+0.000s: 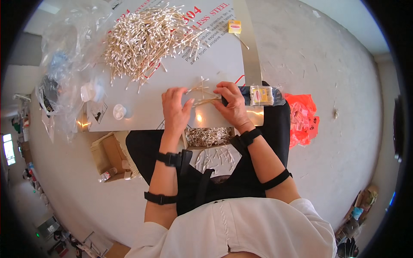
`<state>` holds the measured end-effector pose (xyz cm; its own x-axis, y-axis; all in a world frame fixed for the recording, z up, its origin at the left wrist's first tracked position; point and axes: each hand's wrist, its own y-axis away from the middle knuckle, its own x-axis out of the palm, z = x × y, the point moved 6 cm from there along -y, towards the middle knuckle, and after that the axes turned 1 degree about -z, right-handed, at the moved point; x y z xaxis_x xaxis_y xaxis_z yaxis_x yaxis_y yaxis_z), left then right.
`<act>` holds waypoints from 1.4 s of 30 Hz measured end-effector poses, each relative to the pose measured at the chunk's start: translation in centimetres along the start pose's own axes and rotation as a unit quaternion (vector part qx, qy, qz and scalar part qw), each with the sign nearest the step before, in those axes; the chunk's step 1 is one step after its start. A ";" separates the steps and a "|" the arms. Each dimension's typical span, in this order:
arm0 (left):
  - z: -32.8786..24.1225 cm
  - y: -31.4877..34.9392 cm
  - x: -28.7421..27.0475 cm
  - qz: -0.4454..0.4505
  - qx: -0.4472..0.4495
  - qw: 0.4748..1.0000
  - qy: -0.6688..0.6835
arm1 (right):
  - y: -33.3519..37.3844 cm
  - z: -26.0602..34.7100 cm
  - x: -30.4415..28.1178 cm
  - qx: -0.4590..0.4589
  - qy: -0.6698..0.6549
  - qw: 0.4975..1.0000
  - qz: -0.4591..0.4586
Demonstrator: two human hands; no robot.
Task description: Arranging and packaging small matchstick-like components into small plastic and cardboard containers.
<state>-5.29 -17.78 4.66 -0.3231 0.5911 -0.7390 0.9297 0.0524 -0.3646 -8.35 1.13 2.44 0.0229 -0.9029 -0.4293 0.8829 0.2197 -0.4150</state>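
Several loose cotton swabs (pixel 207 101) lie between my two hands, just above the near part of the metal-topped table (pixel 142 118). My right hand (pixel 233 104) pinches their right ends between thumb and fingers. My left hand (pixel 175 107) is at their left ends, its thumb and fingertips apart; whether it touches a swab is hard to tell. A few more swabs (pixel 201 84) cross just beyond the fingertips. Right of my right hand, a clear pack of swabs (pixel 261 95) with a yellow label lies at the table's edge. A big heap of swabs (pixel 148 41) covers the table's far left.
A small yellow box (pixel 234 26) stands at the far right edge. Clear plastic bags (pixel 73 47) and a white round container (pixel 119 112) are at left. Below the table's edge are a box of swabs (pixel 208 136), a cardboard box (pixel 103 152) and a red plastic bag (pixel 301 120).
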 end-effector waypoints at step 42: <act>1.2 -4.7 3.0 0.074 0.023 0.997 -0.003 | -0.4 0.1 0.2 -0.018 0.053 0.998 0.027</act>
<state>-10.86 -17.18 3.47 -0.1844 0.5848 -0.7899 0.9584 -0.0712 -0.2765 -8.64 0.77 2.61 0.0189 -0.8455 -0.5336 0.8639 0.2824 -0.4170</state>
